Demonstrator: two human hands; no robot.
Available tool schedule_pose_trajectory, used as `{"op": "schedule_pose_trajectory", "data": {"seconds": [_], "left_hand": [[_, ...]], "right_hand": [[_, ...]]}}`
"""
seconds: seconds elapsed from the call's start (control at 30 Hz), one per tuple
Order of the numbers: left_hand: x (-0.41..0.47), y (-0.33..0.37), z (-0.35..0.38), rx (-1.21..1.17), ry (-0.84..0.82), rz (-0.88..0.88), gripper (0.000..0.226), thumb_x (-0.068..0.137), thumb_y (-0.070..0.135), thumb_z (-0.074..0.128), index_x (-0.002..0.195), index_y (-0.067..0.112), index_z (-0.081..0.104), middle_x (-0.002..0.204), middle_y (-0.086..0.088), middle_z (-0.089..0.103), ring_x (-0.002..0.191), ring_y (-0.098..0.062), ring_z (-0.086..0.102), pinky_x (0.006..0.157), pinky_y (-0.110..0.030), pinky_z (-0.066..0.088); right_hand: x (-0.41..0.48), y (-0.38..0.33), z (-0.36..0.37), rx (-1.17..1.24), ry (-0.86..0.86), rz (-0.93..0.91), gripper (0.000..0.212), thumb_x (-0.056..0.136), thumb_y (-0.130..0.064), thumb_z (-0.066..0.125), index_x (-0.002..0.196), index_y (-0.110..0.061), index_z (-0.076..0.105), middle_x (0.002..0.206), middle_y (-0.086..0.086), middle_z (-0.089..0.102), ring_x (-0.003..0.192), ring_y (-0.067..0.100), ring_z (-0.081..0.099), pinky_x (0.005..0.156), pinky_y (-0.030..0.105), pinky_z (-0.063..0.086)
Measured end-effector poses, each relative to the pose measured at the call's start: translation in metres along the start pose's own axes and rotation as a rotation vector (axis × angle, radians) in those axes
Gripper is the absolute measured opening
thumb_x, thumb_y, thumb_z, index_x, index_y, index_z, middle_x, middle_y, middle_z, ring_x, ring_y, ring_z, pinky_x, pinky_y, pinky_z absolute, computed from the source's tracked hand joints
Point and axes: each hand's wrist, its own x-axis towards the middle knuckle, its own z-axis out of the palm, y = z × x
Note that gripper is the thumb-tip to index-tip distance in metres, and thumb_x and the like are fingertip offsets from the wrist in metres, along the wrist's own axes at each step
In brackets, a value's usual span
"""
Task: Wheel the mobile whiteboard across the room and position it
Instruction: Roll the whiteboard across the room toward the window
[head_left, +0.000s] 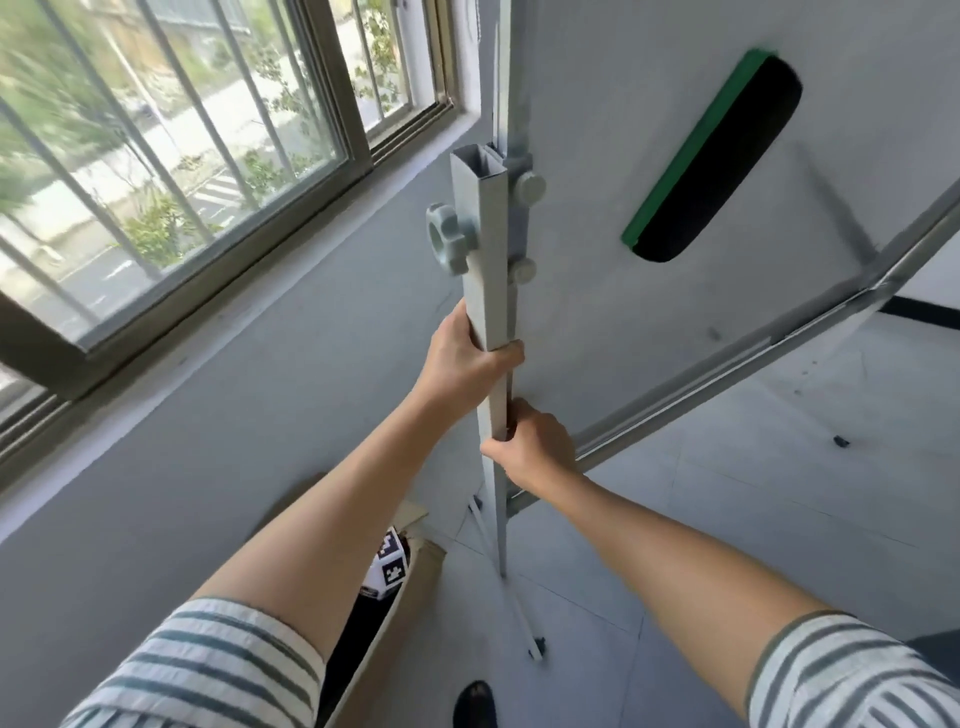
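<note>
Hands both clenched on the grey post (488, 291) of the whiteboard (623, 171), centre frame. Left hand (462, 358) grips the post higher up, fingers wrapped round its front edge; right hand (535, 441) grips just below it, thumb across the near face. The two hands sit close, one above the other, not touching. Whiteboard fills the upper right of the frame, its face tilted in this wide view, with a green-and-black eraser (711, 161) stuck flat to it. Tray rail (753, 358) runs diagonally along the board's lower edge, from right of frame down toward the right hand. Two grey knobs on the post above the left hand: a large lobed one (449, 239) on the left side, a smaller round one (529, 187) on the board side. Post continues down to a leg (514, 608) on the tiled floor (727, 519), lower centre. Barred window (171, 156) occupies the upper left, grey wall (208, 426) beneath it. Striped sleeves (208, 665) at both lower corners. Cardboard box (384, 613) with a black-and-white marker cube (389, 561) sits at lower centre, between the arms. Dark shoe (475, 704) at bottom edge.
</note>
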Motion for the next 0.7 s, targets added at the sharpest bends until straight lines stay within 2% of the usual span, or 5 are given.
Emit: {"op": "schedule_pose_trajectory", "data": {"seconds": [0.1,0.2,0.4,0.57,0.7], "left_hand": [[-0.03,0.003,-0.003,0.008,0.062,-0.035,0.028,0.064,0.016,0.063,0.08,0.001,0.046,0.07,-0.002,0.046,0.063,-0.016,0.045,0.058,-0.031,0.04],[-0.063,0.006,0.003,0.007,0.115,-0.067,0.034,0.063,0.013,0.062,0.085,-0.008,0.049,0.074,-0.009,0.049,0.066,-0.017,0.048,0.058,-0.028,0.042],[-0.128,0.009,0.003,-0.021,0.182,-0.142,0.036,0.063,0.017,0.063,0.089,-0.007,0.056,0.076,-0.017,0.056,0.07,-0.018,0.053,0.063,-0.035,0.046],[-0.171,0.011,-0.008,0.036,0.21,-0.164,0.033,0.061,0.021,0.064,0.084,-0.003,0.058,0.082,-0.03,0.062,0.072,-0.041,0.061,0.063,-0.05,0.053],[-0.188,0.011,-0.015,0.017,0.199,-0.153,0.029,0.062,0.02,0.064,0.079,-0.001,0.055,0.069,-0.018,0.054,0.062,-0.018,0.051,0.056,-0.035,0.044]], "right_hand": [[-0.024,0.001,0.008,-0.03,-0.002,-0.038,0.026,0.076,-0.034,0.065,0.092,-0.016,0.055,0.082,0.003,0.064,0.07,0.028,0.052,0.061,0.029,0.038],[-0.05,0.012,0.016,-0.033,-0.01,-0.081,0.026,0.075,-0.034,0.064,0.09,-0.015,0.055,0.08,0.003,0.063,0.075,0.032,0.06,0.061,0.03,0.038],[-0.101,0.03,0.029,-0.045,-0.051,-0.162,0.03,0.073,-0.038,0.062,0.091,-0.015,0.057,0.089,0.008,0.071,0.084,0.037,0.067,0.067,0.035,0.048],[-0.137,0.035,0.043,-0.044,-0.091,-0.21,0.03,0.073,-0.04,0.062,0.089,-0.016,0.055,0.09,0.007,0.072,0.086,0.037,0.067,0.071,0.037,0.052],[-0.15,0.035,0.051,-0.028,-0.108,-0.224,0.029,0.073,-0.043,0.062,0.082,-0.022,0.044,0.089,0.006,0.072,0.086,0.037,0.067,0.069,0.036,0.048]]}}
